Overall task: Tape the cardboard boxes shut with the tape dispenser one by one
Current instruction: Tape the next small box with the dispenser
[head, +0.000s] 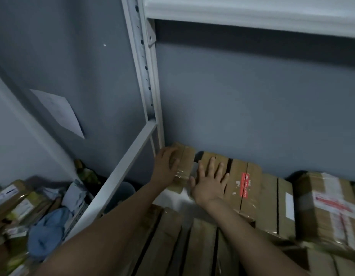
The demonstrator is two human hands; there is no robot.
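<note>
Several brown cardboard boxes stand side by side on a white shelf against a grey wall. My left hand (166,166) rests on the leftmost box (187,158), fingers loosely bent over its left side, clear tape showing near its front end. My right hand (210,181) lies flat with spread fingers on the neighbouring box (214,157). To the right stands a box with a red label (245,184). No tape dispenser is in view.
A white shelf upright (146,76) and slanted rail (121,176) stand left of the boxes. More boxes (272,206) fill the shelf to the right and front, one with red-printed tape (331,212). Packages and a blue cloth (47,232) are piled at lower left.
</note>
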